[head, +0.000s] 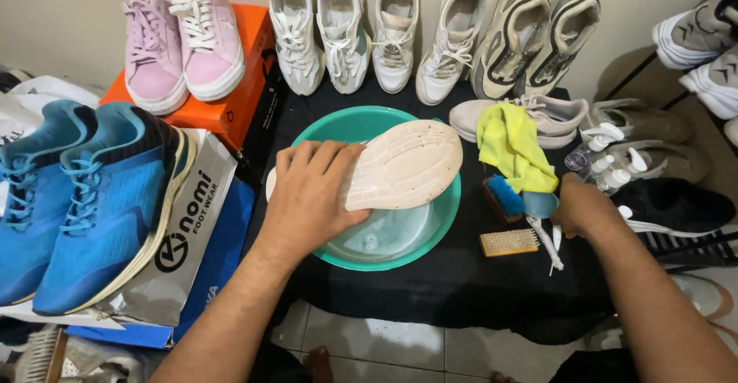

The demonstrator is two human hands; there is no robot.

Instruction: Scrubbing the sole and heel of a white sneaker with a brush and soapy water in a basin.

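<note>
While the left hand (pixel 311 198) grips a white shoe, sole up (pixel 400 164), over the teal plastic basin (pixel 338 129), cleaning seems underway. The right hand (pixel 580 206) reaches among the brushes (pixel 511 221), its fingers hidden; a scrubbing tool likely comes next.

An orange shoebox (pixel 244 83) stands at the upper left of the frame, rectangular, with a black end panel facing the middle. Below it, at the left, a grey shoebox (pixel 184 237) lies tilted, its lid bearing black lettering and a round black mark. Under that grey box, at the lower left, a blue box (pixel 219 264) shows one flat side.
</note>
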